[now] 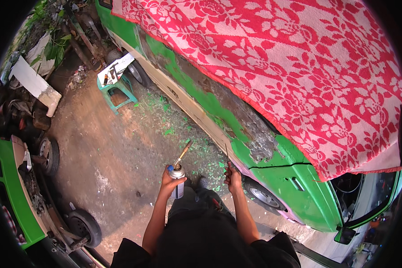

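Observation:
My left hand point(168, 182) is closed around the canister of a gas blowtorch point(177, 192). Its brass burner tube point(183, 152) slants up and to the right; I can make out no flame. In my right hand point(232, 178) is a thin, narrow-bladed tool point(227, 154), its dark handle in my fingers and its blade upward, seen edge-on, so its exact kind is unclear. The tip lies close to the lower side of a green car point(223, 117) in this view; whether it touches is not clear. Paint is stripped from part of the panel, baring grey-brown patches.
A red and pink floral blanket point(272, 71) drapes the car's top. Green paint flakes point(167, 132) litter the ground. Far left, a teal stool point(120, 96) bears a white board with tools. Another green vehicle part point(18, 192) and loose wheels point(84, 228) stand at left.

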Demonstrator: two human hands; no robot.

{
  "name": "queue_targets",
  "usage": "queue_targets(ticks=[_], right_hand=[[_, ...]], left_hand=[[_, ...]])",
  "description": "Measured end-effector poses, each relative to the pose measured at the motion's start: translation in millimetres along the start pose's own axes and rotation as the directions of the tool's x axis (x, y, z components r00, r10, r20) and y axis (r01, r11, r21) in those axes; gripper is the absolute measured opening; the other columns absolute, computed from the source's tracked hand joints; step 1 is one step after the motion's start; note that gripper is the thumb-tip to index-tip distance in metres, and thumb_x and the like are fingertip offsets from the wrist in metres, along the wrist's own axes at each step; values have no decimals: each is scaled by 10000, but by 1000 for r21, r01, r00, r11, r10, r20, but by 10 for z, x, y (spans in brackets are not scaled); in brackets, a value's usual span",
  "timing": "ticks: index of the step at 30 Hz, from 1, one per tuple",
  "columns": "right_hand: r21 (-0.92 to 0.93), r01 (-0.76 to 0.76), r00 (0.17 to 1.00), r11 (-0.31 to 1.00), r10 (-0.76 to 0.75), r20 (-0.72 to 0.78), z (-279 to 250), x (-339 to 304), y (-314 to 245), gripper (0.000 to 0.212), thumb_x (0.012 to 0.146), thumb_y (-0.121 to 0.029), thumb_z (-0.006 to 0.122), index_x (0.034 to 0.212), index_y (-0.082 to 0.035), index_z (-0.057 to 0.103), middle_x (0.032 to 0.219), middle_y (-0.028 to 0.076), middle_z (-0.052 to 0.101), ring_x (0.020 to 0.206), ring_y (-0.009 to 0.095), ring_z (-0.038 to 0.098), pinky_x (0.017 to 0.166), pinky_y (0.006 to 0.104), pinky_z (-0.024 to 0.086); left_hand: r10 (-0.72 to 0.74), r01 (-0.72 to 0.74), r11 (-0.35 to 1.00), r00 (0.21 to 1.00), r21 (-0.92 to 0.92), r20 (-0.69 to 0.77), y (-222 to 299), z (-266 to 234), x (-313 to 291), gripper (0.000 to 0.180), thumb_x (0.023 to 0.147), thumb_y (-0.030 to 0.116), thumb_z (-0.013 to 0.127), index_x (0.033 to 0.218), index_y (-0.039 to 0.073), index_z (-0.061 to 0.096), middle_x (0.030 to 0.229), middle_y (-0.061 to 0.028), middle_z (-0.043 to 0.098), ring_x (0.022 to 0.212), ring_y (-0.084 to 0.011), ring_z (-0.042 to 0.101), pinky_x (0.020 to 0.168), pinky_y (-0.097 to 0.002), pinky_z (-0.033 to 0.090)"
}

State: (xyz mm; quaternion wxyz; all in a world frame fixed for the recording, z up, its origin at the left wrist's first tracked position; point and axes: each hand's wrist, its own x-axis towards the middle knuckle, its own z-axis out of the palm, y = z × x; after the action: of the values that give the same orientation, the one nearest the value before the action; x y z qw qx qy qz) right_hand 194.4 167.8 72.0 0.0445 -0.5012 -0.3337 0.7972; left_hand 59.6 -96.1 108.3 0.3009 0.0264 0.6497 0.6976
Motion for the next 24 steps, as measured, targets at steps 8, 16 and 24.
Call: queue_targets(ticks=[8,16,24], right_hand=[[129,121,993,984,-121,-10,96,-233,72,142,961,-177,506,1044,-63,522,736,9,483,545,108,404,487,277,356],[269,14,981,963,-65,183,117,-190,-121,145,973,-202,480,1072,-110,533,688,4,451,459,62,315,379,206,202],[212,-39,970,977,-14,243,48,5,-443,225,1011,-281,408,1160,-205,557,779,-10,457,463,62,273,379,216,192]], left_hand=[[-46,44,997,998,59,33,1,-40,-75,559,616,74,874,1049,97,522,971,-26,626,921,-155,614,824,-362,487],[-48,44,997,997,66,67,-69,-5,-26,600,616,39,871,1085,102,501,974,-16,625,938,-160,613,833,-361,489],[-52,51,995,999,91,15,-125,224,-14,593,618,14,857,1083,105,499,974,-13,618,916,-140,603,823,-340,490]])
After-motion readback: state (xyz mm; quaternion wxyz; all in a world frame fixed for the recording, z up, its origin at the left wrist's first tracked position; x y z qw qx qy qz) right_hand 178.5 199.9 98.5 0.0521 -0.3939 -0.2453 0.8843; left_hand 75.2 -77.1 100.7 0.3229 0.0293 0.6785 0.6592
